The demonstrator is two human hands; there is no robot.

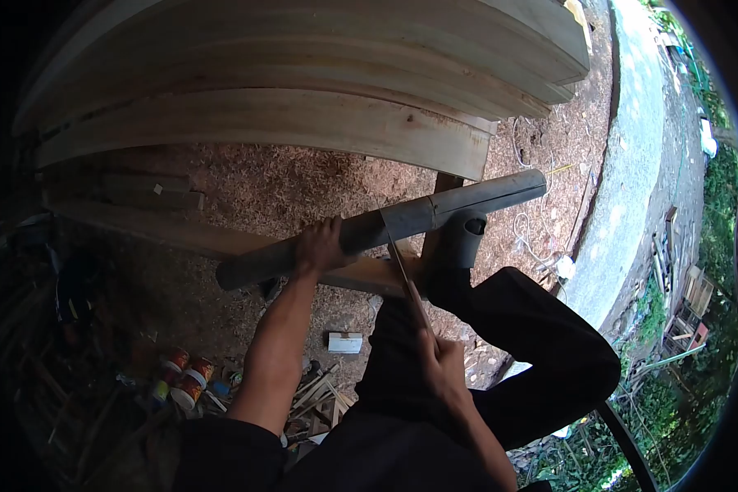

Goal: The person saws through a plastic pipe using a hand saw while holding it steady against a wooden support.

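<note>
A long grey pipe (476, 197) lies slantwise over a wooden beam, with a dark lengthwise slit toward its right end. My left hand (320, 244) is wrapped over the pipe left of its middle, pressing on it. In my right hand (444, 366) is the handle of a handsaw (405, 277), whose blade rests across the pipe to the right of my left hand. How deep the blade sits in the pipe cannot be made out. My foot (459, 246), in dark footwear, is up just below the pipe's right part.
Large stacked wooden boards (303, 119) fill the top. Under the pipe runs a wooden beam (221, 238). Shavings cover the ground (262, 184). Paint cans (190, 385), wood scraps (324, 402) and a white box (345, 342) lie below. Beyond a concrete strip (631, 164) are plants.
</note>
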